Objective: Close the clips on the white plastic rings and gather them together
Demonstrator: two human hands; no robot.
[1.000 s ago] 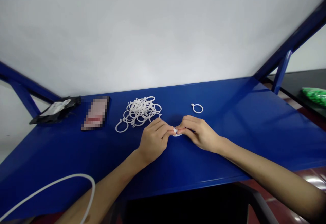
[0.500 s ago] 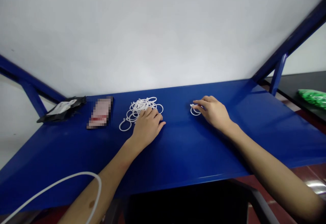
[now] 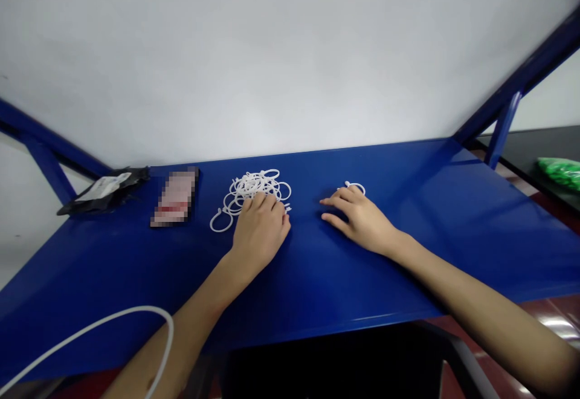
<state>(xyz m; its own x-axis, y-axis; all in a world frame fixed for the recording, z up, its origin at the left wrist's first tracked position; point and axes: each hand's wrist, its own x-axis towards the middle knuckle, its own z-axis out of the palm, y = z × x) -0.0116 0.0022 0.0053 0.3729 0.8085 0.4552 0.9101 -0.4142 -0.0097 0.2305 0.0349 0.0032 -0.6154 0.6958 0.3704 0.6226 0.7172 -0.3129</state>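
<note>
A pile of white plastic rings (image 3: 254,190) lies on the blue table (image 3: 408,254) left of the middle. My left hand (image 3: 259,233) rests on the pile's near edge with its fingers bent down onto the rings. A bit of white ring shows beside its forefinger. My right hand (image 3: 360,220) lies palm down on the table with its fingers spread and nothing in them. A separate white ring (image 3: 356,187) lies just behind its fingers, partly hidden by them.
A blurred pink-white flat object (image 3: 174,204) and a black packet (image 3: 103,188) lie at the table's back left. A white cable (image 3: 90,329) loops over the near left edge. Blue frame struts rise on both sides. A green bundle (image 3: 560,171) sits on a dark surface at the right.
My hands, pinched together on a ring at the middle, have parted. The right one carried the ring to the loose ring at the back and let go. The left moved onto the pile.
</note>
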